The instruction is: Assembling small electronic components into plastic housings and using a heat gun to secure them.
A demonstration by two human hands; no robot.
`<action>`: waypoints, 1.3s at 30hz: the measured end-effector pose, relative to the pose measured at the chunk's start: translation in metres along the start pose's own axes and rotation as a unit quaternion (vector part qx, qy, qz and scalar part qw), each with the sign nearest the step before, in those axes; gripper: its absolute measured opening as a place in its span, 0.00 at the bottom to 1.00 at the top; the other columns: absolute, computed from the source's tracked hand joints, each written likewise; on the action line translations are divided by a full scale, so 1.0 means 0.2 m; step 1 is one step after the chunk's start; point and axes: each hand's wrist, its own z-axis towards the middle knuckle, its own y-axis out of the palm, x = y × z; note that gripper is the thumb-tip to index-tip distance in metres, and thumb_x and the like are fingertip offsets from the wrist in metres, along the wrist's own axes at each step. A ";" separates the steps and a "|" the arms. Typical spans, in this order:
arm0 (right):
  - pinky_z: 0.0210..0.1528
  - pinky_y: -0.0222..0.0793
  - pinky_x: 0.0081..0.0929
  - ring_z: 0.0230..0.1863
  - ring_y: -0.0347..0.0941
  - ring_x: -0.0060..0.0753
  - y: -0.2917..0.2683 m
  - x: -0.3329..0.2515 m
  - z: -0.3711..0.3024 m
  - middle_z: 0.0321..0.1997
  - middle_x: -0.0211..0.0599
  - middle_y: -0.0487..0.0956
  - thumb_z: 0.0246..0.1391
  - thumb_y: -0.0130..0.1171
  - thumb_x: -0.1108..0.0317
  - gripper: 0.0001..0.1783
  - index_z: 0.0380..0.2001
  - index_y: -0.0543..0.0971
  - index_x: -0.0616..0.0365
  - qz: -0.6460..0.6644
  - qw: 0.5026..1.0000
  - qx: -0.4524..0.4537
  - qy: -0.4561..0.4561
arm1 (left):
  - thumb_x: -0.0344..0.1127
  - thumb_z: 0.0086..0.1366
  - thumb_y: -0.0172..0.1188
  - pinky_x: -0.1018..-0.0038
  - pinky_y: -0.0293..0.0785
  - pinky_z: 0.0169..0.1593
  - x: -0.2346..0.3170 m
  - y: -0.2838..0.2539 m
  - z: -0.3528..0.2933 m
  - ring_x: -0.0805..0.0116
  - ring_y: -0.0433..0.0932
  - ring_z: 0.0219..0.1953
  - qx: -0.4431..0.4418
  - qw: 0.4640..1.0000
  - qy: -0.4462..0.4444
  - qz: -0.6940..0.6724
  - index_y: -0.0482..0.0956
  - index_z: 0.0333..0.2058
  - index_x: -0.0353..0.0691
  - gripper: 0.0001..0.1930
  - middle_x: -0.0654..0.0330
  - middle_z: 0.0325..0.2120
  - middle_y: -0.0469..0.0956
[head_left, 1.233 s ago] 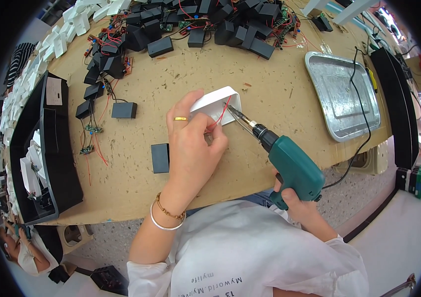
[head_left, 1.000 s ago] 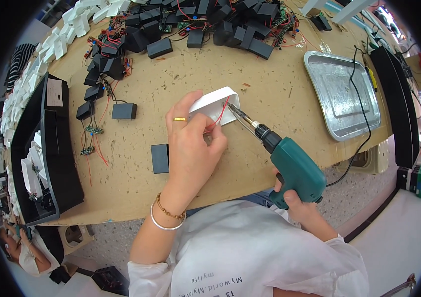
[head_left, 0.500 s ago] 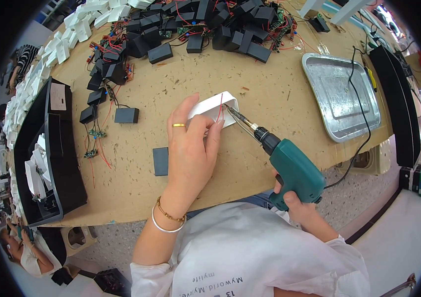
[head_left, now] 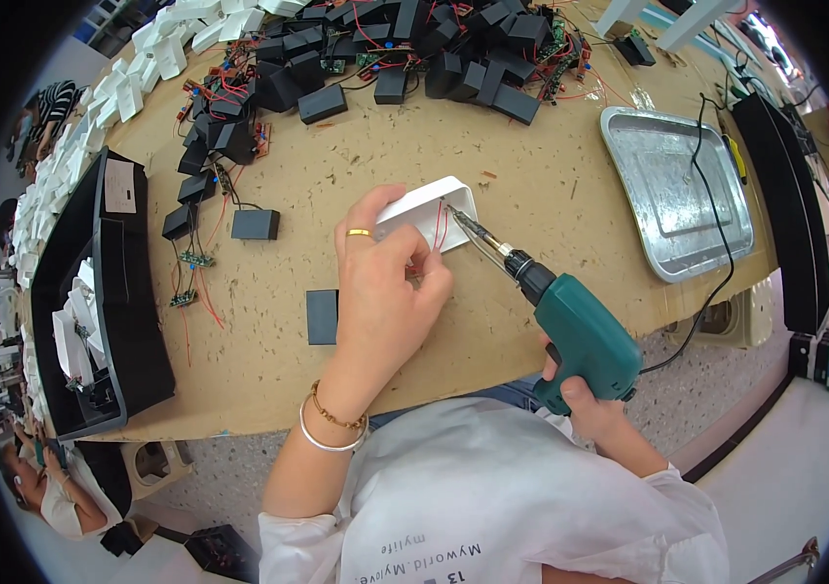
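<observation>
My left hand (head_left: 383, 287) grips a white plastic housing (head_left: 426, 198) over the cardboard-covered table. Its thumb and forefinger are pinched at thin red wires (head_left: 442, 232) that run into the housing. My right hand (head_left: 591, 407) is wrapped round the handle of a green soldering gun (head_left: 585, 331). The gun's metal tip points up and left into the housing, close to the wires' upper ends; whether it touches them I cannot tell. A flat black box (head_left: 322, 317) lies beside my left wrist, partly covered by it.
Black boxes (head_left: 322, 104) with circuit boards and red wires are heaped at the back. White housings (head_left: 122, 92) pile up at far left, near a black bin (head_left: 132, 311). At right, a metal tray (head_left: 672, 185) lies under the gun's cord (head_left: 711, 195). A person (head_left: 64, 477) sits at lower left.
My left thumb and forefinger have shifted slightly down and right at the red wires, showing more of the housing's inside. The soldering gun has barely moved.
</observation>
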 end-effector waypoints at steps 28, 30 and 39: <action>0.27 0.65 0.19 0.24 0.68 0.19 0.06 -0.04 0.06 0.25 0.28 0.75 0.50 0.64 0.61 0.14 0.31 0.75 0.60 0.030 0.997 0.054 -0.045 | 0.24 0.44 0.58 0.60 0.67 0.47 0.02 0.02 0.01 0.46 0.66 0.45 0.015 0.995 0.016 0.093 0.73 0.17 0.32 0.03 0.44 0.47 0.69; 0.27 0.65 0.19 0.24 0.68 0.19 0.06 -0.05 0.06 0.24 0.28 0.75 0.49 0.65 0.62 0.14 0.31 0.75 0.60 0.026 0.997 0.056 -0.047 | 0.23 0.44 0.58 0.60 0.67 0.47 0.01 0.02 0.01 0.46 0.66 0.45 0.018 0.996 0.016 0.091 0.73 0.17 0.32 0.03 0.45 0.47 0.69; 0.37 0.64 0.23 0.33 0.67 0.22 0.02 -0.04 0.02 0.37 0.34 0.73 0.52 0.56 0.41 0.38 0.51 0.68 0.66 -0.021 1.000 0.008 -0.003 | 0.23 0.43 0.58 0.60 0.67 0.46 0.02 0.02 0.01 0.46 0.66 0.44 0.016 0.996 0.020 0.086 0.73 0.17 0.32 0.03 0.45 0.47 0.69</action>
